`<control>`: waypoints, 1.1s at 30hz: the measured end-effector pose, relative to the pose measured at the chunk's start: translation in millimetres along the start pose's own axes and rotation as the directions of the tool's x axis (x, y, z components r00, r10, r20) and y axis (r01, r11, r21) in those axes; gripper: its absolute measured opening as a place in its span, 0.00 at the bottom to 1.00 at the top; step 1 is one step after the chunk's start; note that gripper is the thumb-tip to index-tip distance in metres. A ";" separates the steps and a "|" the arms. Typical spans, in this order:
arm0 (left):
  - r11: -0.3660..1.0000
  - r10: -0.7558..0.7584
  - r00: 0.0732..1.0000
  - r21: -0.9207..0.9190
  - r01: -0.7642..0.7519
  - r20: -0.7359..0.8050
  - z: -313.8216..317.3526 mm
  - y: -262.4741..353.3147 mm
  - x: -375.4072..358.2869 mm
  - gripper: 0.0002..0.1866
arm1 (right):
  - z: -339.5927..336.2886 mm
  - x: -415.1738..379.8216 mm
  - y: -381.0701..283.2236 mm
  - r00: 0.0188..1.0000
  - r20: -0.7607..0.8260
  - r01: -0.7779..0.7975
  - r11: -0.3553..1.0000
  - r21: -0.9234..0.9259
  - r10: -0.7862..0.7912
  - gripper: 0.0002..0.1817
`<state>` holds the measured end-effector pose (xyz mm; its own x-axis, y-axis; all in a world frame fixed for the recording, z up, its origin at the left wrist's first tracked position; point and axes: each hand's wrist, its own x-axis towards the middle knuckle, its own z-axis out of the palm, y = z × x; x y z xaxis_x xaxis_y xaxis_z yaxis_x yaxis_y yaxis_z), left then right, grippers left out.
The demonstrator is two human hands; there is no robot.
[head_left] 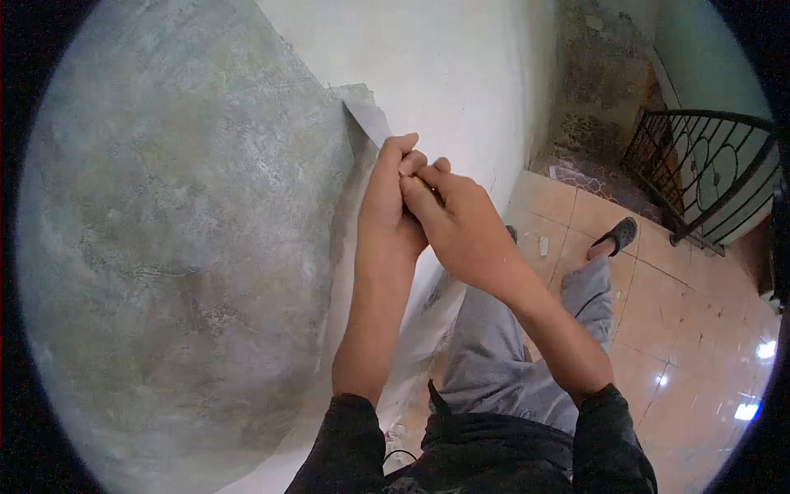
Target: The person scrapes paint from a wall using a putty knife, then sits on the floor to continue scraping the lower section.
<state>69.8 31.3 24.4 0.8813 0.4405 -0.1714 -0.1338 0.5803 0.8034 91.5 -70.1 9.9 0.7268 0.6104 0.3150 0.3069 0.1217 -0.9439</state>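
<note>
In the head view, the left hand (385, 193) and right hand (469, 230) are curling their fingers tightly around a scraper (369, 122), its blade apparently meeting the grey patch's (181, 206) right edge; this scraping step likely calls for steady pressure.

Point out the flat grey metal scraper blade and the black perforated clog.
Flat grey metal scraper blade (369, 120): head view, middle of its exposed face.
Black perforated clog (628, 230): head view, top of its toe part.
</note>
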 end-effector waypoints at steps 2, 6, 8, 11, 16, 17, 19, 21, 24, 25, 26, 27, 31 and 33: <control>0.999 0.030 0.999 0.017 -0.030 0.012 8.0 6.4 7.1 0.19 | 1.3 2.3 2.2 0.998 -0.038 0.055 0.997 -0.047 -0.057 0.16; 0.999 0.018 0.999 0.040 -0.017 -0.041 0.3 -3.3 0.0 0.21 | 1.1 2.3 2.7 0.999 -0.038 0.004 0.999 -0.036 -0.005 0.17; 0.999 0.026 1.000 0.042 -0.027 0.009 4.5 0.9 4.9 0.20 | 5.6 -5.6 8.3 0.994 -0.080 0.080 0.997 -0.021 -0.081 0.17; 0.998 0.054 0.998 0.028 -0.053 -0.017 -5.7 -0.8 9.6 0.18 | 6.2 1.8 8.6 0.995 -0.067 0.076 0.997 -0.001 -0.075 0.17; 1.000 0.028 0.998 -0.001 -0.028 0.057 -2.0 -0.1 5.6 0.16 | 4.5 2.2 7.7 0.991 -0.088 0.096 0.992 -0.076 -0.103 0.17; 0.999 0.044 0.998 -0.009 -0.043 0.054 -3.2 1.0 11.0 0.16 | 4.2 5.5 5.7 0.996 -0.065 0.054 0.997 -0.057 -0.057 0.18; 0.999 0.037 0.999 -0.011 -0.037 0.030 -10.6 -3.7 8.2 0.16 | 8.8 -1.0 8.2 0.999 -0.039 -0.017 1.000 -0.026 0.016 0.18; 0.998 0.050 0.998 -0.035 -0.049 0.042 -3.3 -2.4 6.0 0.16 | 6.2 -1.9 5.6 0.996 -0.077 0.040 0.999 -0.030 -0.042 0.18; 0.995 0.097 0.995 -0.001 -0.097 0.038 1.9 2.5 10.8 0.16 | 7.5 5.2 10.2 0.991 -0.097 0.087 0.995 -0.042 -0.091 0.18; 0.991 0.132 0.991 0.021 -0.133 0.035 -3.5 1.7 13.8 0.16 | 11.1 3.0 12.2 0.994 -0.089 0.067 0.997 -0.032 -0.069 0.18; 0.993 0.102 0.993 -0.062 -0.098 0.064 -3.2 2.7 19.7 0.16 | 10.0 8.1 11.1 0.995 -0.083 0.055 0.998 -0.029 -0.057 0.17; 0.993 0.106 0.992 -0.059 -0.102 0.073 0.7 3.0 17.0 0.16 | 6.8 13.9 8.3 0.995 -0.083 0.055 0.998 -0.032 -0.058 0.17; 0.998 0.059 0.998 0.005 -0.060 0.032 5.5 -1.2 0.3 0.18 | 2.4 1.0 11.7 0.994 -0.081 0.080 0.995 0.061 -0.075 0.18; 0.995 0.100 0.995 0.012 -0.100 0.003 1.1 -2.6 2.4 0.18 | 1.5 2.0 11.2 1.000 -0.009 0.027 0.999 0.031 -0.027 0.18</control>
<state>72.8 30.0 22.5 0.8648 0.4941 -0.0889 -0.2155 0.5253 0.8232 95.5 -66.3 -0.2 0.7240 0.5995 0.3411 0.3071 0.1627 -0.9377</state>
